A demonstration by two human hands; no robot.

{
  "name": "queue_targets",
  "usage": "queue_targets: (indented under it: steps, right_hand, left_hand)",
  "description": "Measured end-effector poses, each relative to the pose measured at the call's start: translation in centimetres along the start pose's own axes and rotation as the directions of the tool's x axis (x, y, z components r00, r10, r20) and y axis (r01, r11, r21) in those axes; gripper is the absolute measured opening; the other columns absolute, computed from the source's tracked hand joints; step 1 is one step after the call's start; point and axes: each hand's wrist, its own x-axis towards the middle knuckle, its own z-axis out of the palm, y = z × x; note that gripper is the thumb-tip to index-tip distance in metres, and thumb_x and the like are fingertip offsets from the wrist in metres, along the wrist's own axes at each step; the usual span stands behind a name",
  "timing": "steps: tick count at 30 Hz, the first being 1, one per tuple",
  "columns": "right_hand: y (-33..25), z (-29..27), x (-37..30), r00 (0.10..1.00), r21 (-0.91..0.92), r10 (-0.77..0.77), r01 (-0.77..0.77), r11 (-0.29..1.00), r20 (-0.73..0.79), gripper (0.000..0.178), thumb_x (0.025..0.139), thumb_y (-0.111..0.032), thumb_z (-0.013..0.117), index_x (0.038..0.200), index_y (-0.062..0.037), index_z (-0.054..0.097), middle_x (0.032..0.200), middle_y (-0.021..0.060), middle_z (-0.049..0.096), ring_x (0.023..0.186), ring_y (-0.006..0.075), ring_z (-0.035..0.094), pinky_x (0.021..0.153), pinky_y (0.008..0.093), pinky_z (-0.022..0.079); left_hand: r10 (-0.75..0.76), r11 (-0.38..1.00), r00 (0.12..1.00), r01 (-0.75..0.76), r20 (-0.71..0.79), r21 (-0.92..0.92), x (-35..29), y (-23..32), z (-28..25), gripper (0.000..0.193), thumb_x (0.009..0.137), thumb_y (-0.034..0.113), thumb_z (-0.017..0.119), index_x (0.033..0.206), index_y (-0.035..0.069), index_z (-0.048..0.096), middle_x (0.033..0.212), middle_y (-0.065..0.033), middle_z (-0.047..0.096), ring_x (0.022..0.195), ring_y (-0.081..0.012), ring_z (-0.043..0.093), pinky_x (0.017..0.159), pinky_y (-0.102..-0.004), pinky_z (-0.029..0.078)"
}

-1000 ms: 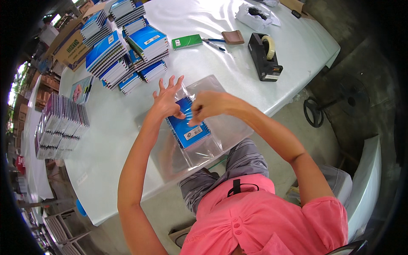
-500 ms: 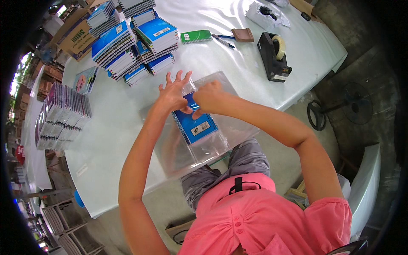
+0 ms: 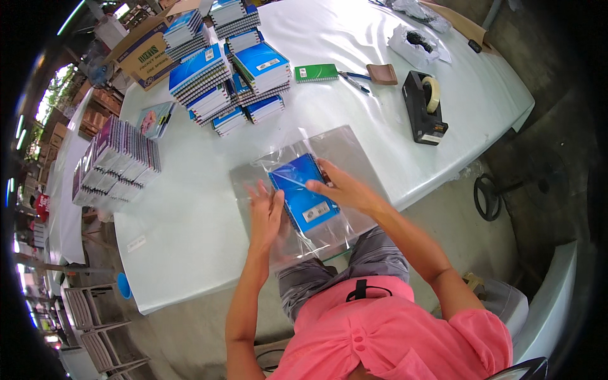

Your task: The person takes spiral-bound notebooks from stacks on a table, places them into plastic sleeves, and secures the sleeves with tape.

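Observation:
A blue spiral notebook lies tilted in front of me, with clear plastic film over its cover. Beneath and around it spread clear plastic sheets that reach the table's near edge. My left hand rests at the notebook's left side, fingers spread on the plastic and thumb beside the edge; it is open and slightly blurred. On the other side, my right hand holds the right edge, its thumb on the cover and its fingers along the spiral side.
Stacks of blue notebooks stand at the back left, with wrapped purple notebooks nearer the left edge. A green notepad, pliers, a brown block and a black tape dispenser lie beyond my hands. A cardboard box sits far left.
Both hands have come down from the notebook's top end to its two sides. My right hand has unfolded from its closed shape. The whole scene has shifted slightly right in view.

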Motion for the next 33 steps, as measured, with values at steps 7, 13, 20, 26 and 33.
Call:
queue_targets:
  steps: [7, 13, 20, 26, 33]
  right_hand:
    - [-0.6, -0.5, -2.9, 0.909, 0.259, -0.401, 0.417, 0.871, -0.114, 0.099, 0.069, -0.009, 0.085, 0.146, -0.0161, 0.024, 0.138, 0.0106, 0.043, 0.13, 0.0231, 0.04, 0.113, 0.0436, 0.029]
    - [-1.4, -3.3, -2.8, 0.888, 0.096, -0.45, 0.442, 0.892, 0.092, 0.098, 0.064, -0.009, 0.085, 0.145, -0.0181, 0.03, 0.146, 0.0121, 0.036, 0.137, 0.0253, 0.033, 0.114, 0.0451, 0.027]
    - [-9.5, -9.2, -1.1, 0.531, -0.319, -0.778, 0.841, 0.437, 0.335, 0.048, 0.065, -0.011, 0.081, 0.11, -0.0116, 0.064, 0.141, 0.016, 0.045, 0.135, 0.0353, 0.034, 0.107, 0.0487, 0.033]
    - [-12.9, -6.1, 1.5, 0.514, -0.257, -0.822, 0.852, 0.456, 0.245, 0.038, 0.069, -0.002, 0.075, 0.105, -0.0079, 0.064, 0.117, 0.0037, 0.063, 0.116, 0.0267, 0.053, 0.099, 0.0403, 0.04]
    - [-14.3, -4.2, 4.9, 0.515, -0.02, -0.792, 0.842, 0.54, 0.328, 0.017, 0.076, -0.003, 0.072, 0.092, -0.0037, 0.067, 0.092, 0.0063, 0.067, 0.088, 0.0225, 0.063, 0.08, 0.0341, 0.049]
  left_hand:
    - [0.169, 0.665, 0.986, -0.113, 0.002, -0.738, -2.5, 7.0, -2.9, 0.105, 0.076, 0.03, 0.081, 0.15, -0.004, 0.015, 0.144, -0.0115, 0.042, 0.121, -0.023, 0.052, 0.103, -0.0355, 0.042]
    - [0.501, 0.853, 0.862, -0.506, -0.07, -0.126, -0.1, 9.7, -7.1, 0.101, 0.064, 0.02, 0.084, 0.15, 0.022, 0.031, 0.141, -0.0071, 0.049, 0.133, -0.0304, 0.041, 0.108, -0.0487, 0.038]
    - [0.572, 0.328, 0.445, -0.894, 0.689, 0.306, 3.6, 18.4, -12.3, 0.046, 0.072, 0.03, 0.075, 0.117, 0.029, 0.069, 0.141, 0.0, 0.051, 0.14, -0.0359, 0.03, 0.113, -0.0581, 0.022]
    - [0.546, 0.786, 0.821, -0.571, -0.17, -0.238, 3.1, 15.6, -12.4, 0.05, 0.09, 0.032, 0.065, 0.131, 0.003, 0.056, 0.15, -0.0122, 0.038, 0.139, -0.0292, 0.035, 0.112, -0.0476, 0.029]
    - [0.072, 0.836, 0.934, -0.247, -0.349, -0.489, -2.6, 7.0, -6.8, 0.062, 0.089, 0.039, 0.066, 0.135, 0.0, 0.05, 0.152, -0.014, 0.035, 0.139, -0.0289, 0.034, 0.112, -0.044, 0.03]
